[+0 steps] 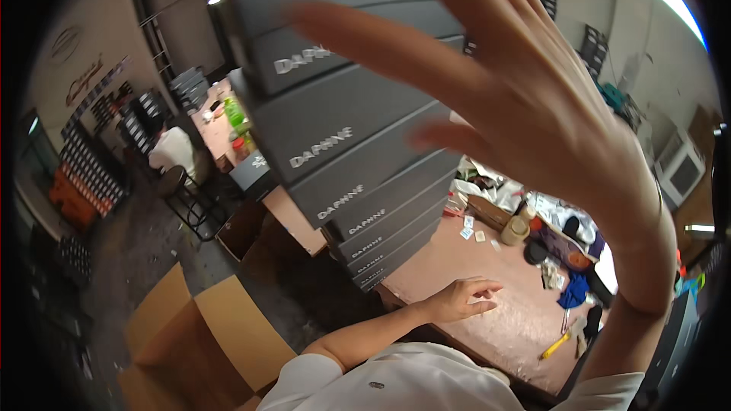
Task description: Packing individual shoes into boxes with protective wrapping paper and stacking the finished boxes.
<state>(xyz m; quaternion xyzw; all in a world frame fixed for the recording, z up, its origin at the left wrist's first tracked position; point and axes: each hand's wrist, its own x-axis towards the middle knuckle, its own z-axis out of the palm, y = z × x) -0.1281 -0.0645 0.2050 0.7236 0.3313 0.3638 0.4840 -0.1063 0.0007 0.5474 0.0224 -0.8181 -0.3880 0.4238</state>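
Note:
A tall stack of dark grey boxes, like shoe boxes with pale lettering, rises at the edge of the pink-topped table. Close in front of its upper part is my right hand, raised high with the fingers apart and nothing seen in them. Motion blurs its fingertips, and I cannot tell whether they touch a box. My left hand hovers low over the near part of the table. Its fingers are loosely bent and apart from the thumb, with nothing visible between them. The top of the stack runs out of view.
An open cardboard box stands on the floor at lower left. Jars, a blue cloth and a yellow-handled tool lie along the table's right side. Farther back are a stool and a person in white.

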